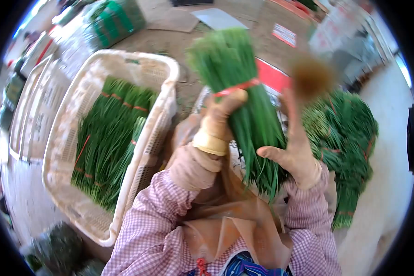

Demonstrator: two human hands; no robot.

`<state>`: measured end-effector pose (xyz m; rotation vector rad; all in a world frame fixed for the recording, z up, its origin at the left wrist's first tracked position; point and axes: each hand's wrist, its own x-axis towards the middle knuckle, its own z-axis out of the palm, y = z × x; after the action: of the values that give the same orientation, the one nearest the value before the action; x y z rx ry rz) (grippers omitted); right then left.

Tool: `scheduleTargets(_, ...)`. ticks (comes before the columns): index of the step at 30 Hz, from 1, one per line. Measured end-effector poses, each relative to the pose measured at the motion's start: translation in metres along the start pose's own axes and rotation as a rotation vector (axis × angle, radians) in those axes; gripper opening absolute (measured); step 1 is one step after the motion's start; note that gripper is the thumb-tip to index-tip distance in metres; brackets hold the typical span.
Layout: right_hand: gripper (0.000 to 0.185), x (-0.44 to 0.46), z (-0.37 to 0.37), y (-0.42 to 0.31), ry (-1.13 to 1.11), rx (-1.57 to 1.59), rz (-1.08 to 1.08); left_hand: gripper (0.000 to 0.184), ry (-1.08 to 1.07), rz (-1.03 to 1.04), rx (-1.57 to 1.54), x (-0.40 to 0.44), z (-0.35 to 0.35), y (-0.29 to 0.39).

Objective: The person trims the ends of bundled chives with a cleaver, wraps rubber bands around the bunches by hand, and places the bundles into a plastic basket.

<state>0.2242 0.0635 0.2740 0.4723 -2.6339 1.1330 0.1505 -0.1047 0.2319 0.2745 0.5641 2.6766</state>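
A thick bunch of green chives (255, 122), tied with a red band (237, 87), is held up in front of my body. My left hand (218, 117), in a pale glove, wraps round it near the band with the thumb across the stalks. My right hand (295, 149) is beside the bunch's lower right part, thumb and fingers apart and partly blurred; nothing shows in it. The bunch's cut-looking end points up and away, and its leafy tips hang toward my apron (234, 230).
A dirty white plastic crate (170, 76) on the left holds several banded chive bunches (117, 142). More bunches (347, 133) are piled at right. Stacked crates (37, 106) stand far left, with dark plastic bags (57, 246) below. A blurred brown shape (313, 76) appears at upper right.
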Motion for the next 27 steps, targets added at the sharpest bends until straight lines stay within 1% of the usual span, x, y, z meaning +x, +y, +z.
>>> scheduleTargets(1,0.114,-0.004,0.0,0.004,-0.12,0.286,0.197,0.046,-0.024,-0.023,-0.066,0.01,-0.013,-0.002)
scheduleTargets(2,0.118,-0.006,0.001,0.003,-0.239,0.585,0.382,0.053,-0.062,-0.018,-0.085,0.014,-0.023,-0.003)
scheduleTargets(3,0.119,-0.011,0.001,-0.009,-0.282,0.774,0.493,0.056,-0.086,-0.043,-0.133,0.015,-0.026,0.0)
scheduleTargets(4,0.111,-0.023,0.001,0.001,-0.362,0.714,0.492,0.058,-0.107,-0.065,-0.182,0.015,-0.028,0.003)
scheduleTargets(6,0.083,-0.061,-0.003,0.025,-0.349,0.559,0.554,0.06,-0.067,-0.032,-0.131,0.012,-0.028,0.003)
scheduleTargets(7,0.083,-0.078,-0.007,0.046,-0.328,0.562,0.569,0.061,0.012,0.012,-0.082,0.01,-0.027,0.0)
scheduleTargets(8,0.065,-0.099,-0.012,0.066,-0.314,0.483,0.708,0.059,-0.027,0.08,0.012,0.011,-0.026,0.0)
scheduleTargets(9,0.049,-0.116,-0.017,0.074,-0.295,0.405,0.851,0.058,-0.002,0.07,-0.009,0.012,-0.026,-0.002)
scheduleTargets(10,0.026,-0.114,-0.035,0.058,-0.117,0.336,0.953,0.057,0.021,0.059,-0.027,0.015,-0.026,-0.004)
scheduleTargets(11,0.019,-0.121,-0.047,0.062,0.051,0.294,1.069,0.053,0.037,0.049,-0.047,0.018,-0.031,-0.006)
scheduleTargets(13,0.012,-0.145,-0.073,0.072,0.388,0.515,0.918,0.048,0.116,0.055,-0.073,0.025,-0.037,-0.011)
scheduleTargets(14,0.014,-0.152,-0.083,0.071,0.498,0.578,0.856,0.046,0.168,0.05,-0.064,0.027,-0.038,-0.013)
scheduleTargets(16,0.015,-0.152,-0.088,0.054,0.656,0.595,0.79,0.044,0.127,0.005,-0.065,0.028,-0.037,-0.016)
scheduleTargets(17,0.015,-0.151,-0.087,0.047,0.67,0.601,0.799,0.043,0.179,0.016,-0.047,0.032,-0.042,-0.018)
scheduleTargets(18,0.016,-0.148,-0.085,0.04,0.681,0.585,0.73,0.042,0.23,0.032,-0.03,0.034,-0.043,-0.02)
scheduleTargets(19,0.017,-0.144,-0.084,0.032,0.688,0.566,0.66,0.04,0.212,0.06,0.014,0.031,-0.036,-0.021)
scheduleTargets(20,0.017,-0.14,-0.083,0.023,0.693,0.568,0.666,0.04,0.213,0.053,0.017,0.032,-0.037,-0.023)
scheduleTargets(22,0.018,-0.131,-0.08,0.006,0.624,0.55,0.547,0.045,0.259,0.028,0.035,0.036,-0.039,-0.021)
scheduleTargets(23,0.019,-0.126,-0.078,0.002,0.597,0.558,0.484,0.039,0.295,0.026,-0.014,0.038,-0.039,-0.021)
scheduleTargets(24,0.019,-0.122,-0.075,-0.002,0.583,0.565,0.481,0.039,0.304,0.038,-0.012,0.038,-0.039,-0.021)
scheduleTargets(26,0.018,-0.114,-0.069,-0.013,0.516,0.469,0.422,0.036,0.348,0.085,0.014,0.039,-0.039,-0.023)
scheduleTargets(27,0.017,-0.109,-0.068,-0.021,0.433,0.5,0.417,0.035,0.364,0.078,-0.007,0.04,-0.04,-0.023)
